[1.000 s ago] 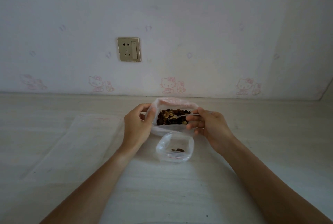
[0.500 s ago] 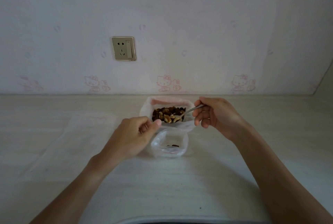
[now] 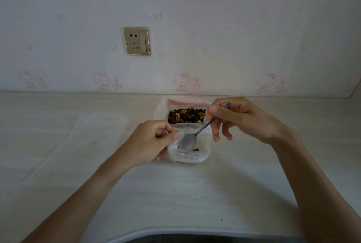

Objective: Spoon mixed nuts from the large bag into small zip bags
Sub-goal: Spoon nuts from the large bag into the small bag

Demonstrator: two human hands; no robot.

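Head view, the only view. Your left hand (image 3: 154, 143) pinches the left rim of the small zip bag (image 3: 199, 154), thumb and curled fingers closed on the plastic so that the mouth stands open toward you. Your right hand (image 3: 234, 119) grips the handle of the metal spoon (image 3: 186, 142) between thumb and forefinger, with the remaining fingers loosely curled below; the handle slants up to the right and the bowl sits down inside the small zip bag. The bowl appears tipped and emptied, and a few dark nuts lie at the bottom of that bag just beside the bowl's tip. The large bag (image 3: 162, 109) stands directly behind the small one, touching or nearly touching it, its top rolled open on the mixed nuts (image 3: 186, 115). A stack of flat bags (image 3: 97, 137), apparently unfilled, lies on the table (image 3: 195, 194) to the left, apart from your hands. A wall socket (image 3: 137, 41) sits above on the patterned wall. The step in hand is judged to be the delivery of a spoonful, early in filling, since the small bag holds very little. The next move calls for you to lift the spoon clear of the rim without dragging the plastic, return it to the large bag for another load, and keep the left pinch steady so the mouth does not collapse.
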